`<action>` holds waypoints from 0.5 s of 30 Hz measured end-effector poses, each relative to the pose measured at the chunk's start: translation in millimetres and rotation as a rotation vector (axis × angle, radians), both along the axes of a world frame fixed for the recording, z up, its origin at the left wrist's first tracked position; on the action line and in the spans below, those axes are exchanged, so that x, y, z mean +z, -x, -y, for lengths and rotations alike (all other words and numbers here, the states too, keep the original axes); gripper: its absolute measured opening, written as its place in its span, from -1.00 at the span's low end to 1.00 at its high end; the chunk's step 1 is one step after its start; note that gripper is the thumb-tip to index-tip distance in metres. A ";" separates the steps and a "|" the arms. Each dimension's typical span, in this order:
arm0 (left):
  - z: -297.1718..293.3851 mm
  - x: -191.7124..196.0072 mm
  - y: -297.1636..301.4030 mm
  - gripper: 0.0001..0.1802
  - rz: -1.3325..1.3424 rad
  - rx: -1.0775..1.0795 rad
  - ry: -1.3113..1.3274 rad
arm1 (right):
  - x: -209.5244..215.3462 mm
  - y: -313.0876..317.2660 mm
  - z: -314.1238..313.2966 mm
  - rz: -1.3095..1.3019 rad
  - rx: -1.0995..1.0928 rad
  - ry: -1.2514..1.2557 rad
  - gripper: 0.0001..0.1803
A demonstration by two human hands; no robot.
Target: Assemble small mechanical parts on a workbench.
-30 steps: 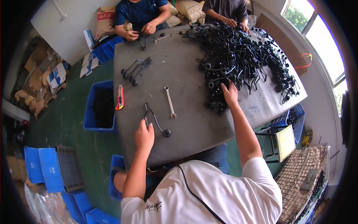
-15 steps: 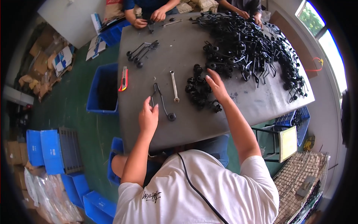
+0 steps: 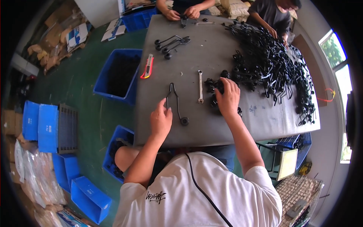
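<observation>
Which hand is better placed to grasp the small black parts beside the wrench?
Probably right: the right hand is over the small black parts; the left hand is across the wrench, by the bent rod.

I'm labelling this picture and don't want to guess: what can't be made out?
Head view throughout:
Small parts: number, partly covered by the right hand.
Rod: left leg's end, masked by the left hand.
Top-centre worker: head, cut off by the upper edge.
Pile: count, hidden by overlap.
</observation>
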State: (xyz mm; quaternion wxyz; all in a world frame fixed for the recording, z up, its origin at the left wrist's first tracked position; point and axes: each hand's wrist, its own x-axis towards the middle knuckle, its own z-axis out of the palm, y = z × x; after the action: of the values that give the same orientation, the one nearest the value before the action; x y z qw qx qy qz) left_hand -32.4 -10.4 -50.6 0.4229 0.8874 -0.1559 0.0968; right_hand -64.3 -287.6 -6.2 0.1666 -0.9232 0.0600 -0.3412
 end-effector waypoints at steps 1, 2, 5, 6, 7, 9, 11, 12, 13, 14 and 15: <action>-3.0 1.3 1.0 -0.53 0.026 -0.002 -0.004 | 11.5 2.7 -5.7 0.073 0.037 0.037 -0.50; -4.5 2.4 1.5 -0.53 0.022 0.013 0.000 | 13.3 3.1 -11.7 0.098 0.153 -0.024 -0.48; -6.9 6.2 -2.9 -0.55 0.014 0.024 -0.008 | 3.2 12.2 -38.6 -0.126 0.357 -0.017 -0.44; -8.0 5.1 -4.9 -0.55 -0.004 0.025 0.006 | -2.7 14.9 -48.6 -0.178 0.349 0.053 -0.43; -8.0 4.7 -8.1 -0.56 -0.021 0.027 0.019 | -11.5 14.6 -58.4 -0.224 0.319 0.025 -0.44; -11.2 3.3 -14.6 -0.57 0.007 0.058 -0.037 | -21.2 19.1 -74.2 -0.253 0.286 -0.119 -0.51; -20.1 2.8 -19.3 -0.58 0.030 0.095 -0.106 | -2.3 19.6 -89.4 -0.279 0.325 -0.316 -0.58; -22.0 4.4 -23.9 -0.58 0.074 0.106 -0.121 | 4.3 20.5 -92.9 -0.297 0.346 -0.510 -0.65; -23.9 6.0 -26.6 -0.57 0.118 0.117 -0.138 | 3.3 17.1 -91.0 -0.299 0.349 -0.518 -0.65; -25.1 7.4 -26.3 -0.56 0.091 0.141 -0.132 | 2.5 8.4 -85.1 -0.240 0.328 -0.446 -0.68; -21.5 12.1 -24.3 -0.56 0.090 0.133 -0.136 | 2.2 -0.8 -76.8 -0.180 0.295 -0.371 -0.71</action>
State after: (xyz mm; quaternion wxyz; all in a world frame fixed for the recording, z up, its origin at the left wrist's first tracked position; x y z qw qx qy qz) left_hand -8.1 11.0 -38.5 0.3469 0.9172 -0.1215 0.1536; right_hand -63.5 -210.9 -4.0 0.3752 -0.9022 0.0007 -0.2129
